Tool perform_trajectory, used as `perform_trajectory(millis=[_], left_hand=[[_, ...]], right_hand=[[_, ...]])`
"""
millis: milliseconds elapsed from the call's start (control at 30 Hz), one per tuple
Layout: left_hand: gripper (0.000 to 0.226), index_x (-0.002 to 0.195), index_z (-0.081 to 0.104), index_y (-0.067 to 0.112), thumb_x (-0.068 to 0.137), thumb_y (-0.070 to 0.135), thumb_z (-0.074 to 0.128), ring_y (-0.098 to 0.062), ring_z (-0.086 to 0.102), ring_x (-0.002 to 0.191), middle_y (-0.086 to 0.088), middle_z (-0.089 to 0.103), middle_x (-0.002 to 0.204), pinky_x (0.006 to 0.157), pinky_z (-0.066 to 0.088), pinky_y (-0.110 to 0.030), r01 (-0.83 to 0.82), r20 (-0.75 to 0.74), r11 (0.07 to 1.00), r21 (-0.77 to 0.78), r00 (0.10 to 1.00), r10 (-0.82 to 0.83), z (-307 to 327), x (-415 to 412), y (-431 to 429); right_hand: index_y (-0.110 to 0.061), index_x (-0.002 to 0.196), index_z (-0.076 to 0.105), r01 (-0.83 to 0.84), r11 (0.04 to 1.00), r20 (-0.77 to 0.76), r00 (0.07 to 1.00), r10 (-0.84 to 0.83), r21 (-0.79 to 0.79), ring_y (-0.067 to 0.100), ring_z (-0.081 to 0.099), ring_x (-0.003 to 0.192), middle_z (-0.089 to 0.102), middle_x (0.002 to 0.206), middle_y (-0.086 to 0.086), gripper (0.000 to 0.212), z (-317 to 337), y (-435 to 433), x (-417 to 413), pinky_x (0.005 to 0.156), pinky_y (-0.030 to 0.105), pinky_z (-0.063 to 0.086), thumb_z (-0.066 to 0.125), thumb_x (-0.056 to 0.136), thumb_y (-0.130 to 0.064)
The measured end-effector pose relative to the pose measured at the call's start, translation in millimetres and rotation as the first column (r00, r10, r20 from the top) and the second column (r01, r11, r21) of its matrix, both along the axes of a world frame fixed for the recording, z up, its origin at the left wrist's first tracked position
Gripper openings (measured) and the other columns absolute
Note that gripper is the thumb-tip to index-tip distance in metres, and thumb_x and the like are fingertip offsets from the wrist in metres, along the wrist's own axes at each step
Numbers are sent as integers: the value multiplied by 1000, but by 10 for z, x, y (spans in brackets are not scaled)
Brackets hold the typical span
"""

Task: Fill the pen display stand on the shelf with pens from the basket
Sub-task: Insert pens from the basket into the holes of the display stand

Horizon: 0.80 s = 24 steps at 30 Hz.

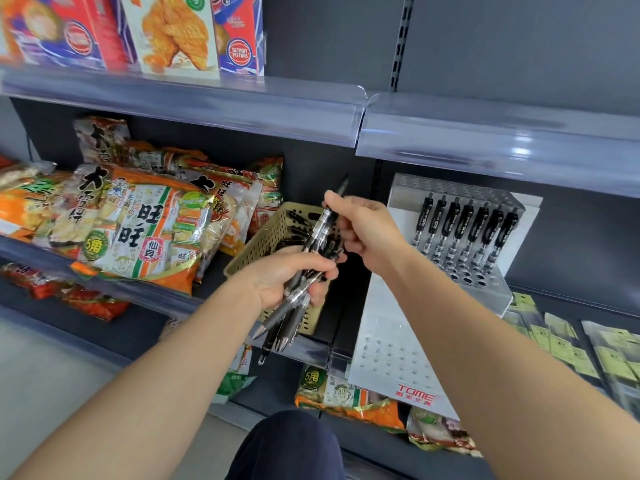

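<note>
My left hand (pixel 289 277) grips a bundle of several black pens (pixel 281 322) in front of the beige perforated basket (pixel 263 242) on the middle shelf. My right hand (pixel 367 232) pinches one black pen (pixel 327 220), drawn upward out of that bundle, its tip pointing up. More pens lie in the basket. To the right stands the white stepped pen display stand (pixel 391 344), with one row of several black pens (pixel 464 230) upright in its back tier. The lower tiers show open holes.
Orange and white snack bags (pixel 138 223) fill the shelf left of the basket. Boxes (pixel 173 32) stand on the top shelf. Green-labelled packs (pixel 568 344) lie at the lower right. Clear price rails (pixel 485 143) edge each shelf. My knee (pixel 287 445) shows below.
</note>
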<state>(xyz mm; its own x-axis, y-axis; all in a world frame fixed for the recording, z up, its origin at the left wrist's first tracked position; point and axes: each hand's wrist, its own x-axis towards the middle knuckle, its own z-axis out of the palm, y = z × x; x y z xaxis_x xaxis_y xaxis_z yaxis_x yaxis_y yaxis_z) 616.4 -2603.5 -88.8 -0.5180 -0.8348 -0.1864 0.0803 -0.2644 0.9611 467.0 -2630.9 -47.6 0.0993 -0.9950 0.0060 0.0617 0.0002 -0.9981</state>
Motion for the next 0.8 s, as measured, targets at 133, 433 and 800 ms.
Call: perform_trajectory(millis=[133,433,800], left_hand=[[19,97,67,8,77,6,68,-14,47,46,-9,59,76,51,43,-27,40,-85,998,50,996,-36,-17,-15,28],[33,108,65,6,76,8,67,-11,47,44,-5,58,75,49,46,-27,-88,20,990,107,996,87,-22,20,54],[26,102,61,0,101,18,43,-25,68,69,-13,69,77,59,57,-38,-342,-373,857,386,792,484,153,-190,2]], right_hand=[[-18,57,37,33,995,14,999,-32,-95,9,27,41,35,51,1,45,-15,106,-76,35,18,21,68,88,-26],[-13,72,47,236,932,-9,969,-248,-274,15,36,53,41,67,11,31,69,224,-208,49,22,33,68,88,-29],[-7,83,57,-128,486,-402,756,-517,-865,16,53,56,59,63,-1,18,-191,545,-37,52,35,45,62,90,-23]])
